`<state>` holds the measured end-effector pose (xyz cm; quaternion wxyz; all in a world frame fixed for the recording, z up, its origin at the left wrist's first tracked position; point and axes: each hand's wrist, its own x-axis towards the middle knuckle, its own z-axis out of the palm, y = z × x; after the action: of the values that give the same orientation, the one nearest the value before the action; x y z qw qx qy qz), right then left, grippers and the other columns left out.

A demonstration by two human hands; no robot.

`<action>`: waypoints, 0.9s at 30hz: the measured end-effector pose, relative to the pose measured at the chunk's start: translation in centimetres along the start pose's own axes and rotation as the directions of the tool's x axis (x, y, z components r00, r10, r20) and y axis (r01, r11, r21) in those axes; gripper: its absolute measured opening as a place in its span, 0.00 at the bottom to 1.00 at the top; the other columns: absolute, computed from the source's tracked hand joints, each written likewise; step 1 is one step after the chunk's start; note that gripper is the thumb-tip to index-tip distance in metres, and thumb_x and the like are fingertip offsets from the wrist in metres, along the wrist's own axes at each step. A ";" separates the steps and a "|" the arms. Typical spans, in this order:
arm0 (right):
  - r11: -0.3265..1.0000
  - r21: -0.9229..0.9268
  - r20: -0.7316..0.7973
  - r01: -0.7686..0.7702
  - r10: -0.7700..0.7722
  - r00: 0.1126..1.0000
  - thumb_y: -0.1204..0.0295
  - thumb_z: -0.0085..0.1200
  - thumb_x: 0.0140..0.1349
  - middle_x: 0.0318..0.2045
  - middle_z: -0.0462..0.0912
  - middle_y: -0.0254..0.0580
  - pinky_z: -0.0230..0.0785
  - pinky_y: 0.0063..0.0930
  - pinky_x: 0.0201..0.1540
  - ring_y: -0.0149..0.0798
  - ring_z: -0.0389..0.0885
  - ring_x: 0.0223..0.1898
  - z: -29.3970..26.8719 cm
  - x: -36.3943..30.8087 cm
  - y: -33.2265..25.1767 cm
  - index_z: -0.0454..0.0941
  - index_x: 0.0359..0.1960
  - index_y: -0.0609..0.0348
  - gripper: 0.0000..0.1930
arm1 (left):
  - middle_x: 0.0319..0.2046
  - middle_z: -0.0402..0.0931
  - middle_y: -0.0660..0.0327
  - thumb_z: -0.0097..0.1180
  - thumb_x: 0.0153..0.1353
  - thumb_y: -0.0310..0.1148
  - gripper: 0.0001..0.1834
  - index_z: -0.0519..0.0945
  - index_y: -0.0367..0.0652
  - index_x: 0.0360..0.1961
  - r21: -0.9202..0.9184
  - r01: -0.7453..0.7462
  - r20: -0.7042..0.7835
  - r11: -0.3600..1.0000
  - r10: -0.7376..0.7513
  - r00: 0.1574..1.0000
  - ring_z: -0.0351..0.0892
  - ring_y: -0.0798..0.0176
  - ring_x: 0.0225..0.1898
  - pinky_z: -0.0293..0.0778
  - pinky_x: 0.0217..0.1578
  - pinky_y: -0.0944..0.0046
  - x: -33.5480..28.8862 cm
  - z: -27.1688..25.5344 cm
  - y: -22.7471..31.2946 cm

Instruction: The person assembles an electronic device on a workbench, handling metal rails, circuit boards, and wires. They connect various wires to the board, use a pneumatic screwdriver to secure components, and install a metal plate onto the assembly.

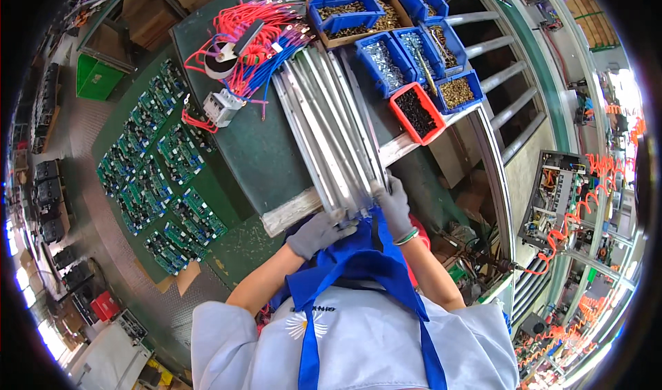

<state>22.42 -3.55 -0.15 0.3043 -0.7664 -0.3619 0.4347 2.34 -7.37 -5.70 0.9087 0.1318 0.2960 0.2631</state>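
Metal strips (329,128), head view: lay side by side on the bench (252,166), ahead of the hands. Gloved left hand (321,233) and right hand (393,206) sat part-curled at their near ends; firmness of grip could not be told. Judged risks: uneven pressure might splay the bundle; a rightward swing might knock the red bin (434,135) beyond the right hand.

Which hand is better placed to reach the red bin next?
Probably the right hand: it's by the right edge of the bars, nearer the red bin. The left hand is toward their left, farther away.
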 end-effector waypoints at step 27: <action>0.976 -0.214 -0.106 0.028 -0.051 0.993 0.48 0.55 0.54 0.45 0.77 0.56 0.67 0.43 0.54 0.54 0.75 0.50 -38.3 7.8 17.6 0.74 0.51 0.62 0.31 | 0.61 0.59 0.37 0.64 0.53 0.47 0.47 0.56 0.25 0.63 0.782 0.623 -0.355 -0.006 0.818 0.453 0.59 0.40 0.63 0.57 0.63 0.53 13.9 19.4 2.6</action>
<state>64.30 -12.72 -0.65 0.2490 -0.8101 -0.4039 0.3443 22.62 0.90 4.14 0.1685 0.5964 0.7809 0.0785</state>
